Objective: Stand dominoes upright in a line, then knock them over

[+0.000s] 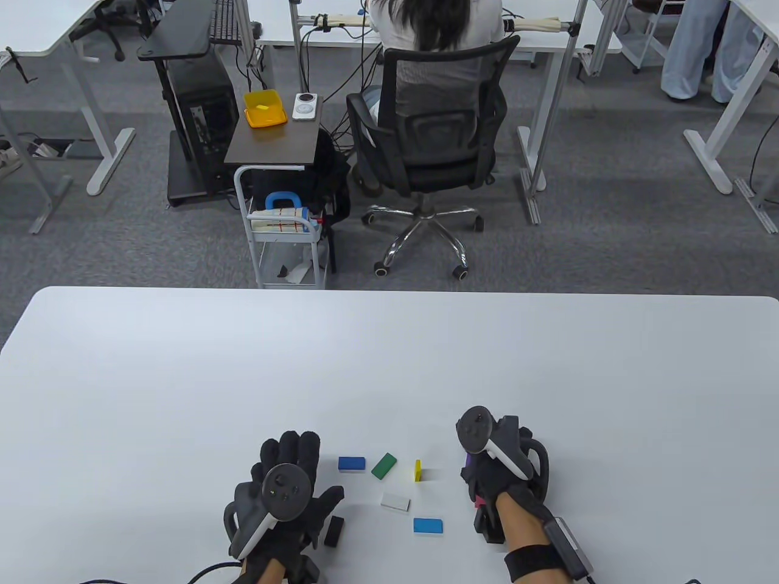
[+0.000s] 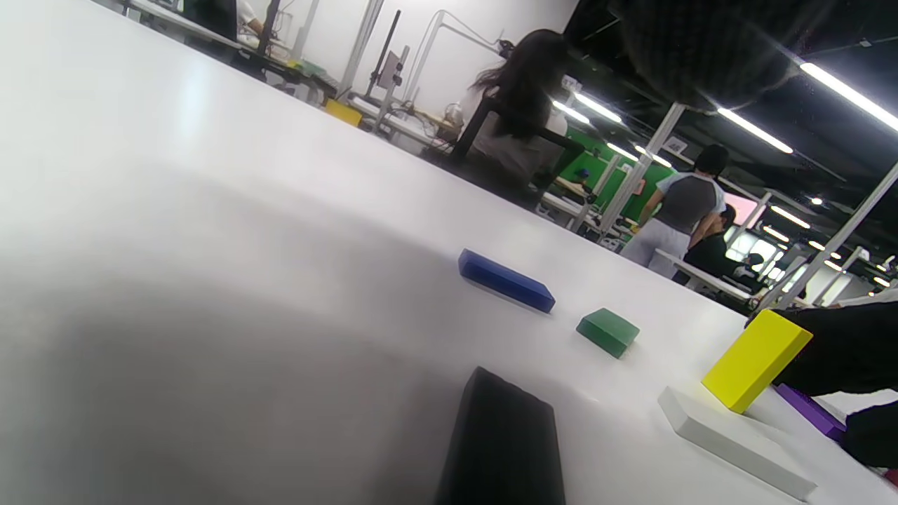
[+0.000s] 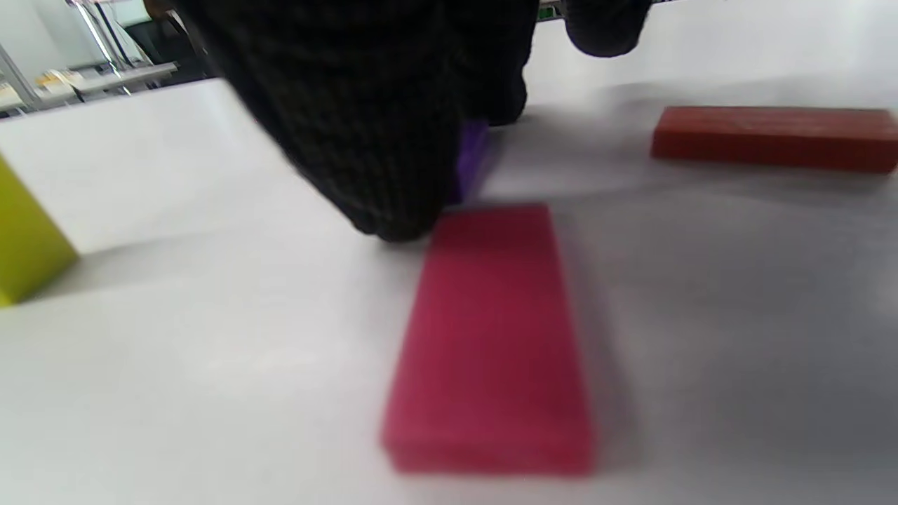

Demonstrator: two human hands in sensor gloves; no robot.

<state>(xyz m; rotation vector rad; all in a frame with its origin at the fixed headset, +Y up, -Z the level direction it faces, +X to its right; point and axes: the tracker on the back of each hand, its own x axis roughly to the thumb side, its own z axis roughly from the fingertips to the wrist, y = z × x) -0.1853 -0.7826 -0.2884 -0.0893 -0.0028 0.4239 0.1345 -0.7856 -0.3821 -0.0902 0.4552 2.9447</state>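
The left hand (image 1: pixel 286 486) lies palm-down on the surface (image 1: pixel 182 377), fingers straight and spread, left of the upright yellow domino (image 1: pixel 417 469), holding nothing. A black domino (image 1: pixel 333 530) lies just beside its thumb. Right of the yellow domino, the right hand (image 1: pixel 493 471) curls its fingers down onto a purple domino (image 3: pixel 471 158); whether it actually pinches it I cannot tell.
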